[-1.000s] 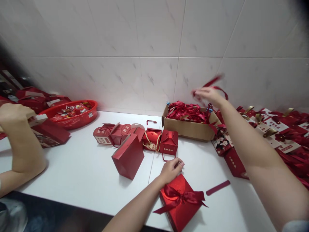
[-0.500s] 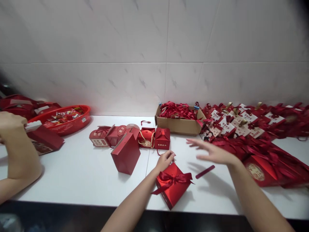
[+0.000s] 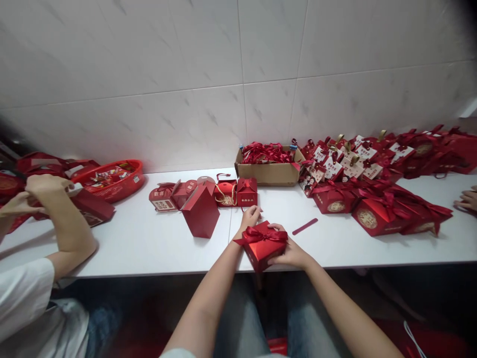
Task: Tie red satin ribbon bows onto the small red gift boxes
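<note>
Right hand [image 3: 291, 254] grips the ribboned red box [image 3: 264, 249] — left hand [image 3: 251, 217] (fingers curled, grip unclear) beside it.

Your right hand [image 3: 292, 252] holds the bow-tied red box [image 3: 260, 254] by its right side, your left hand [image 3: 250, 217] is just beside its far left edge, and a cardboard carton [image 3: 269, 174] of red ribbons [image 3: 266, 153] stands beyond, near the tiled wall [image 3: 156, 127].
</note>
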Demonstrator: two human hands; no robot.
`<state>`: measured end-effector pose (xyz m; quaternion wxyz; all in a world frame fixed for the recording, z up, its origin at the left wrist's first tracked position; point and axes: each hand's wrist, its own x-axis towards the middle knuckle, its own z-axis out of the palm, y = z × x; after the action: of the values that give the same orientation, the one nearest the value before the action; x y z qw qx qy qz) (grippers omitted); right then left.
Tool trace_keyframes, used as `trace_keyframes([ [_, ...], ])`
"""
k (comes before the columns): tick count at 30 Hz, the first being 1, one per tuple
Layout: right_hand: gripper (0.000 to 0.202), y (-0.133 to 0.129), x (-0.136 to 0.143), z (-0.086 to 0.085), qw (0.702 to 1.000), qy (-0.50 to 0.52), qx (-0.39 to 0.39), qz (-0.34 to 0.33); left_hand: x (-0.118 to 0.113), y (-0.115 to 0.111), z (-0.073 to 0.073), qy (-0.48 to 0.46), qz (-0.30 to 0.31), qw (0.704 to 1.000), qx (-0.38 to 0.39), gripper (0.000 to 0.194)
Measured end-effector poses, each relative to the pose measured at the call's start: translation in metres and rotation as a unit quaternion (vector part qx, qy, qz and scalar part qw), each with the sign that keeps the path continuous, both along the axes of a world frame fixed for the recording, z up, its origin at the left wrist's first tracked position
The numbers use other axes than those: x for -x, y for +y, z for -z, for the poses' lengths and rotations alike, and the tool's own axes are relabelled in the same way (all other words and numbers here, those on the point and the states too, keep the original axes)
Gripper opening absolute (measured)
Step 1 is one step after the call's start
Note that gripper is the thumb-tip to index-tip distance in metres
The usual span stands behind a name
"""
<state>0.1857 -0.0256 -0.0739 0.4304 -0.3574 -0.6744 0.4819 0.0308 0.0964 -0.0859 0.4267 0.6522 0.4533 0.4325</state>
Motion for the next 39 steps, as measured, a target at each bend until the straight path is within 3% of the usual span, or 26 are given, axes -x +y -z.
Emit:
trace_keyframes([
  [4, 0.089, -0.012, -0.019, -0.007, 0.997, 0.016, -0.017, 0.071, -0.001, 0.0, -0.003, -0.019, -0.003, 1.0, -0.008, 0.029],
  [7, 0.087, -0.026, -0.051, -0.017, 0.983, -0.009, -0.044, 0.176, -0.001, 0.002, -0.003, -0.031, -0.007, 0.999, -0.011, 0.029],
  [13, 0.09, -0.055, -0.14, -0.036, 0.887, -0.073, -0.105, 0.444, -0.001, 0.009, 0.0, -0.036, -0.004, 0.999, -0.008, 0.028],
  [18, 0.104, -0.051, -0.187, -0.026, 0.848, -0.078, -0.024, 0.524, -0.001, 0.01, 0.001, -0.037, -0.007, 0.999, -0.005, 0.03],
  [23, 0.092, -0.048, -0.196, 0.004, 0.791, -0.027, 0.0, 0.611, 0.001, 0.01, 0.0, -0.038, -0.012, 0.999, -0.004, 0.03],
  [28, 0.066, -0.049, -0.195, 0.022, 0.82, -0.022, 0.004, 0.572, 0.001, 0.01, 0.0, -0.038, -0.011, 0.999, -0.003, 0.031],
  [31, 0.055, -0.048, -0.194, 0.024, 0.79, -0.09, -0.01, 0.606, 0.001, 0.01, 0.0, -0.037, -0.013, 0.999, -0.003, 0.033],
  [33, 0.064, -0.046, -0.192, 0.025, 0.735, -0.121, -0.04, 0.665, 0.002, 0.01, 0.001, -0.037, -0.017, 0.999, -0.005, 0.035],
  [35, 0.092, -0.041, -0.191, 0.027, 0.681, -0.105, -0.062, 0.722, 0.002, 0.01, 0.001, -0.038, -0.02, 0.999, -0.008, 0.037],
  [37, 0.112, -0.031, -0.192, 0.028, 0.674, -0.043, -0.035, 0.737, 0.002, 0.01, 0.001, -0.038, -0.021, 0.999, -0.009, 0.038],
  [39, 0.105, -0.014, -0.191, 0.026, 0.707, 0.036, 0.02, 0.706, 0.002, 0.011, 0.0, -0.038, -0.02, 0.999, -0.011, 0.039],
])
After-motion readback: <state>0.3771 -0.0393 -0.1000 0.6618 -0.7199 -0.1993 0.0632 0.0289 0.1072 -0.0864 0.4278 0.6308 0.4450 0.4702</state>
